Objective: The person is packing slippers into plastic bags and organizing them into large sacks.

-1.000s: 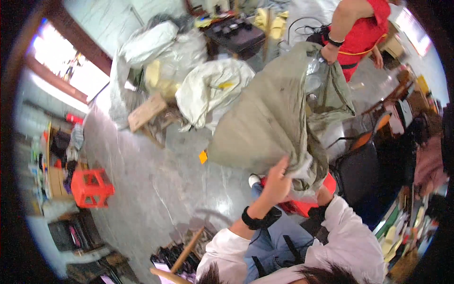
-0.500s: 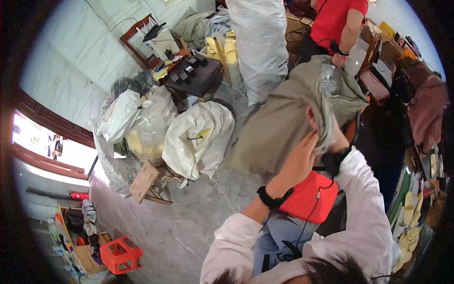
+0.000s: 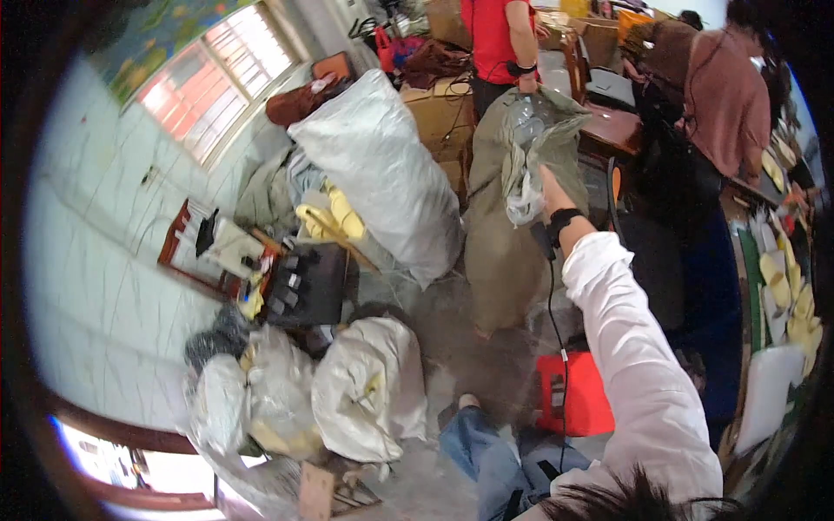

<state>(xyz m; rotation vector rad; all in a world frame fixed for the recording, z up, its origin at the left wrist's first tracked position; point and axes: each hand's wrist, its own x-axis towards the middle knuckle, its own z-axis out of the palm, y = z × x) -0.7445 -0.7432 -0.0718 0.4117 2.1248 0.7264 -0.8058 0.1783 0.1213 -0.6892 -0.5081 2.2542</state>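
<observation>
An olive-brown cloth sack [image 3: 504,252] stands upright on the floor, a clear plastic bag [image 3: 526,122] showing in its mouth. My right hand [image 3: 553,189] is at the sack's near right rim, closed on the folded cloth beside a whitish plastic edge; its fingertips are hidden in the folds. A black band and a cabled device sit on that wrist. My left hand is out of the picture. Across the sack, a person in a red shirt [image 3: 504,39] grips the far rim with one hand [image 3: 527,83].
A big white woven sack [image 3: 382,165] leans left of the olive one. Full white bags [image 3: 369,391] stand lower left, near a black-topped seat [image 3: 304,282]. A red plastic stool [image 3: 578,399] is by my legs. Another person in a brownish-pink top [image 3: 725,95] stands at right.
The view has swung, and the olive sack has gone from tilted to upright. My left hand has left the picture. My right arm now reaches farther forward to the rim.
</observation>
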